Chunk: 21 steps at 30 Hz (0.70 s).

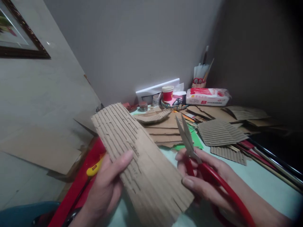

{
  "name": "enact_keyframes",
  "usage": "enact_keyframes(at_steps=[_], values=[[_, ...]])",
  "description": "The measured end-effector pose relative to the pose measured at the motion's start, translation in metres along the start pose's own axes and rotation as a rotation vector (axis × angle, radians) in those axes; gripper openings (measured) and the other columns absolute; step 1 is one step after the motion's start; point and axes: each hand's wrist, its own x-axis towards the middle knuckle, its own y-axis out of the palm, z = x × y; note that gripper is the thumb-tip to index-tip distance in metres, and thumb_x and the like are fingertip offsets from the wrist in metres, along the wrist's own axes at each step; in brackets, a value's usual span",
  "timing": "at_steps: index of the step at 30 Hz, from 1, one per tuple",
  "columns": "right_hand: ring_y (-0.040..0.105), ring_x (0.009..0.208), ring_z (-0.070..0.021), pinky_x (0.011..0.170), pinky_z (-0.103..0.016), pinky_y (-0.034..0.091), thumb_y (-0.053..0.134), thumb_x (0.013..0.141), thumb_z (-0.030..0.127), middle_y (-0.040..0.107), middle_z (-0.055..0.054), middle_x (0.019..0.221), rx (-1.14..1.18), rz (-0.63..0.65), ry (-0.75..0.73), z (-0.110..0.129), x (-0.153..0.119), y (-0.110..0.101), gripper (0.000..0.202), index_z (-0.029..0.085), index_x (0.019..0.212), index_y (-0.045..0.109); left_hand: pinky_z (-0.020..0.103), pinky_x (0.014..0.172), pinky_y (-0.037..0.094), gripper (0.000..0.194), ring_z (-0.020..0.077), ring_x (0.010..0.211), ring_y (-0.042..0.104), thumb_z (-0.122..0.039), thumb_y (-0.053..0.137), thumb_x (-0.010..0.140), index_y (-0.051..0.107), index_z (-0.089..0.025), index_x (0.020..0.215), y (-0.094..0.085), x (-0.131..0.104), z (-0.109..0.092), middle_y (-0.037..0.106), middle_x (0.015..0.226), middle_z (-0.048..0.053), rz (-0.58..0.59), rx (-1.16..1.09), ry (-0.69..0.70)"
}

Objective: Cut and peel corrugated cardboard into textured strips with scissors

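A long cardboard piece slants across the middle, its ridged corrugation bare on the left part and smoother paper on the right. My left hand grips its left edge, thumb on top and the other fingers underneath. In my right hand are red-handled scissors, blades slightly apart and pointing up and away. The thumb and fingers of that hand wrap round the handles near the pivot, close to the cardboard's right edge.
Cardboard pieces lie across the table behind and right. Farther back stand a red paper cup, a wipes pack and a holder with scissors. A yellow-handled tool is at left.
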Motion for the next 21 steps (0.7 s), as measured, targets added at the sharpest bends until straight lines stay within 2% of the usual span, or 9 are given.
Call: enact_keyframes(at_steps=[2, 4, 10, 13, 16, 18, 20, 21], values=[[0.054, 0.059, -0.0111, 0.052, -0.021, 0.046, 0.082, 0.084, 0.047, 0.061, 0.003, 0.077, -0.040, -0.052, -0.046, 0.000, 0.002, -0.003, 0.038, 0.025, 0.101, 0.057, 0.031, 0.088, 0.067, 0.027, 0.0276, 0.100, 0.079, -0.016, 0.091, 0.072, 0.082, -0.019, 0.098, -0.001, -0.002, 0.003, 0.084, 0.093, 0.003, 0.001, -0.027, -0.038], [0.055, 0.061, -0.0116, 0.052, -0.022, 0.044, 0.079, 0.086, 0.048, 0.062, 0.002, 0.079, -0.058, -0.082, -0.070, -0.001, 0.003, -0.006, 0.037, 0.024, 0.103, 0.057, 0.036, 0.092, 0.066, 0.029, 0.0307, 0.105, 0.078, -0.015, 0.092, 0.069, 0.082, -0.019, 0.097, -0.003, -0.003, 0.004, 0.084, 0.089, 0.003, 0.001, -0.033, -0.058], [0.054, 0.059, -0.0120, 0.051, -0.023, 0.044, 0.077, 0.088, 0.051, 0.061, 0.003, 0.078, -0.061, -0.064, -0.060, -0.004, 0.002, -0.008, 0.038, 0.025, 0.105, 0.055, 0.039, 0.092, 0.066, 0.040, 0.0313, 0.098, 0.080, -0.016, 0.093, 0.067, 0.081, -0.019, 0.106, -0.007, 0.000, 0.006, 0.083, 0.086, 0.003, 0.041, -0.018, -0.079], [0.052, 0.058, -0.0114, 0.051, -0.023, 0.042, 0.076, 0.089, 0.053, 0.060, 0.003, 0.078, -0.060, -0.064, -0.059, -0.007, 0.003, -0.010, 0.038, 0.024, 0.105, 0.056, 0.039, 0.091, 0.066, 0.034, 0.0306, 0.096, 0.080, -0.021, 0.096, 0.066, 0.083, -0.021, 0.097, -0.007, 0.001, 0.009, 0.083, 0.084, 0.002, 0.074, 0.014, -0.074], [0.049, 0.057, -0.0104, 0.053, -0.023, 0.041, 0.073, 0.092, 0.055, 0.059, 0.004, 0.078, -0.057, -0.072, -0.065, -0.008, 0.005, -0.012, 0.038, 0.024, 0.107, 0.056, 0.034, 0.093, 0.064, 0.026, 0.0297, 0.099, 0.079, -0.032, 0.098, 0.064, 0.084, -0.025, 0.085, -0.007, -0.004, 0.011, 0.083, 0.082, 0.000, 0.038, 0.104, -0.062], [0.048, 0.056, -0.0109, 0.052, -0.024, 0.040, 0.075, 0.089, 0.058, 0.058, 0.004, 0.075, -0.054, -0.108, -0.061, -0.006, 0.007, -0.014, 0.043, 0.024, 0.106, 0.056, 0.036, 0.098, 0.061, 0.023, 0.0327, 0.109, 0.076, -0.042, 0.096, 0.065, 0.084, -0.029, 0.080, -0.005, -0.010, 0.011, 0.084, 0.085, -0.001, 0.021, 0.223, -0.063], [0.048, 0.054, -0.0122, 0.050, -0.025, 0.040, 0.081, 0.082, 0.058, 0.057, 0.004, 0.071, -0.029, -0.191, -0.059, -0.004, 0.009, -0.019, 0.047, 0.024, 0.104, 0.057, 0.040, 0.113, 0.051, 0.025, 0.0375, 0.128, 0.066, -0.050, 0.093, 0.066, 0.085, -0.031, 0.080, -0.005, -0.016, 0.008, 0.085, 0.098, 0.001, 0.080, 0.391, -0.024], [0.048, 0.054, -0.0132, 0.050, -0.025, 0.040, 0.083, 0.080, 0.057, 0.057, 0.005, 0.069, -0.011, -0.235, -0.062, -0.003, 0.010, -0.023, 0.049, 0.024, 0.105, 0.057, 0.040, 0.119, 0.044, 0.026, 0.0387, 0.137, 0.058, -0.048, 0.094, 0.064, 0.086, -0.031, 0.082, -0.006, -0.017, 0.005, 0.085, 0.107, 0.002, 0.125, 0.447, -0.002]])
